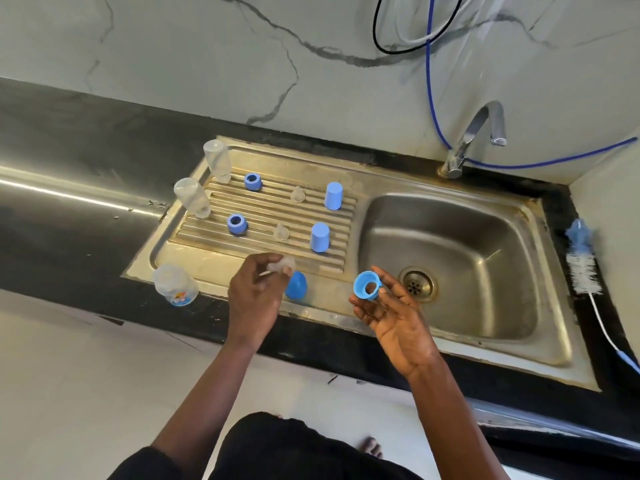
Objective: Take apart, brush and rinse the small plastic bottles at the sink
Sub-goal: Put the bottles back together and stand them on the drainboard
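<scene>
Your left hand [254, 295] pinches a clear teat [282, 266], your right hand [391, 317] a blue ring [366, 286]; lightly held, either could fall.

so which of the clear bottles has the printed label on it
The front bottle, nearest the person and just left of the left hand. The two back bottles on the drainboard are plain clear.

The left arm [201, 396] and right arm [446, 410] reach forward. The left hand [254, 292] (back up) pinches a clear teat [283, 266] in curled fingertips; the right hand [393, 318], palm up, holds a blue ring [367, 286] at its fingertips.
</scene>
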